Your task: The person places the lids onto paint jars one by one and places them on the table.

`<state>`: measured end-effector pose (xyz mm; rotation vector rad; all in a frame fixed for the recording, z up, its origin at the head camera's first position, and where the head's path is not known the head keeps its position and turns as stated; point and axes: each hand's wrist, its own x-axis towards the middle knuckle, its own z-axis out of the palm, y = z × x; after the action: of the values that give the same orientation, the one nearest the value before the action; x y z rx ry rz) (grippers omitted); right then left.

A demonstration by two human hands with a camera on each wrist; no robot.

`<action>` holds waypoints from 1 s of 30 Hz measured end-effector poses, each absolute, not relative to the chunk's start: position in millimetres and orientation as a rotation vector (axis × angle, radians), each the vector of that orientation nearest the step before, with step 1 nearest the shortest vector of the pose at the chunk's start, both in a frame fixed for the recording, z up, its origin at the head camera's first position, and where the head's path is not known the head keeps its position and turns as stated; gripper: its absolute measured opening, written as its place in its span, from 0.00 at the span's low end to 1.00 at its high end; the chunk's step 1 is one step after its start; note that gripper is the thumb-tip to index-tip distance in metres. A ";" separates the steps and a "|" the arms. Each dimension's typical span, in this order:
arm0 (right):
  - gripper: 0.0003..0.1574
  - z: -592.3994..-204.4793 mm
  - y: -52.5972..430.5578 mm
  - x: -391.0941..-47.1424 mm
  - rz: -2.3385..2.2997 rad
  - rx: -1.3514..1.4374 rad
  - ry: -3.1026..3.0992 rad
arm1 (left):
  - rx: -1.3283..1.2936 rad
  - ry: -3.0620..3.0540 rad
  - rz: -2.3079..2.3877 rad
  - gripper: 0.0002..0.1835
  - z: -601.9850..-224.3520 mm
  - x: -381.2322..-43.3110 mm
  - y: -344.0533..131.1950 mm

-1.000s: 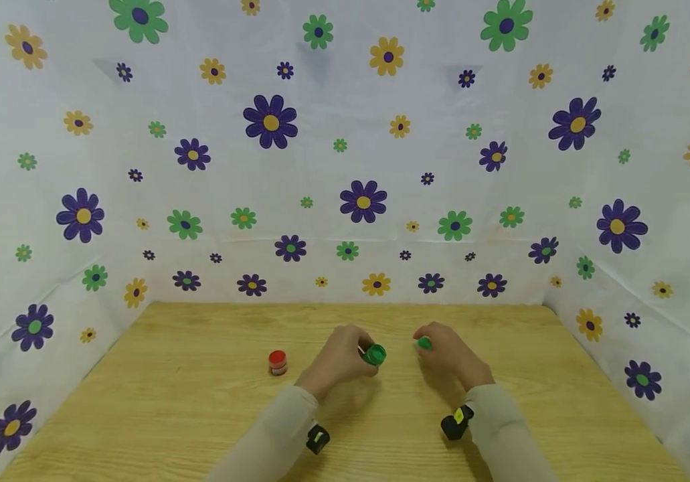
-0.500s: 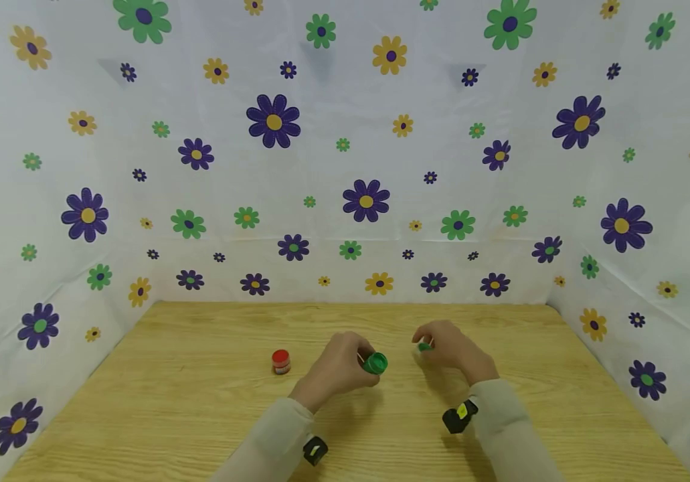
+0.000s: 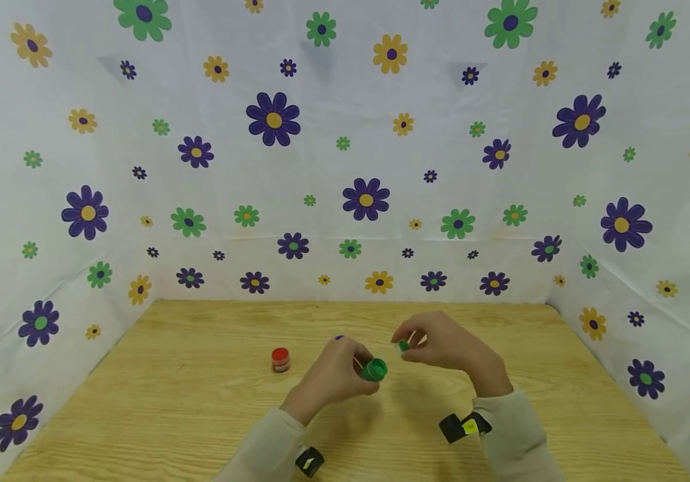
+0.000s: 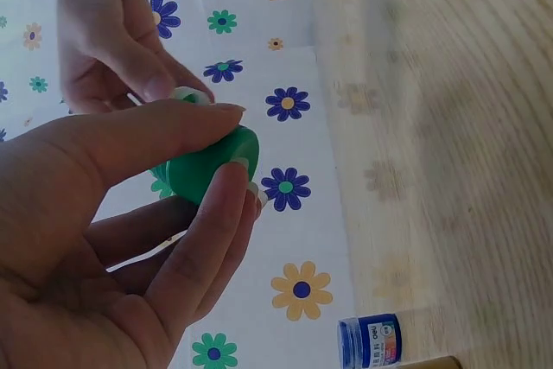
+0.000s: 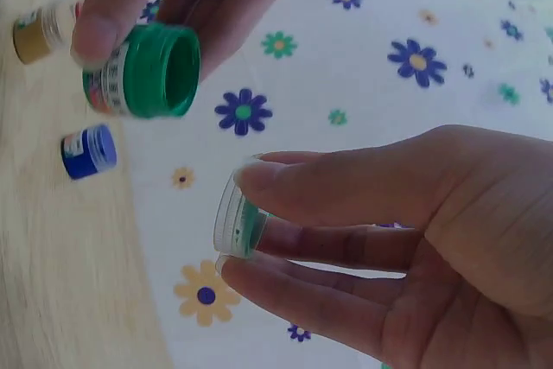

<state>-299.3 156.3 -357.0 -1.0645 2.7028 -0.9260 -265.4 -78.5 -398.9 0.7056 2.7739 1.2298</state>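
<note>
Green paint jar [image 5: 143,71]: open, mouth tipped sideways toward the other hand; held off the wooden table [image 3: 170,402] near the middle of the scene; also seen in the head view [image 3: 374,369] and as a green shape between fingers in the left wrist view [image 4: 207,166].
Left hand [image 3: 335,371]: fingers and thumb curled round the green paint jar, pinching its sides.
Lid [image 5: 238,226]: clear rim with green inside, turned on edge; in the head view it sits just right of and slightly farther than the jar [image 3: 403,345], close but apart from it.
Right hand [image 3: 447,345]: thumb above and fingers below pinch the lid at its rim; the hand is raised over the table, facing the left hand.
Red paint jar [image 3: 281,359]: upright on the table, capped, left of the left hand and apart from it.
Blue paint jar [image 5: 88,151]: capped, on the table beyond the hands; mostly hidden behind the left hand in the head view.
Gold-lidded jar [image 5: 39,32]: blurred, at the table's far part.
Sleeves: pale, both forearms covered, each with a dark wrist camera mount.
Backdrop [image 3: 345,134]: white cloth with purple, green and yellow flowers on three sides.
</note>
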 end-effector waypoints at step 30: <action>0.14 -351.4 126.5 -272.1 -0.974 -1.335 2.555 | 0.756 2.753 1.291 0.09 -388.2 -250.5 -82.0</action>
<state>-272.1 126.5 -351.4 -1.3346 2.5552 -0.9737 -250.5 -82.0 -388.2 0.7563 2.7533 1.2911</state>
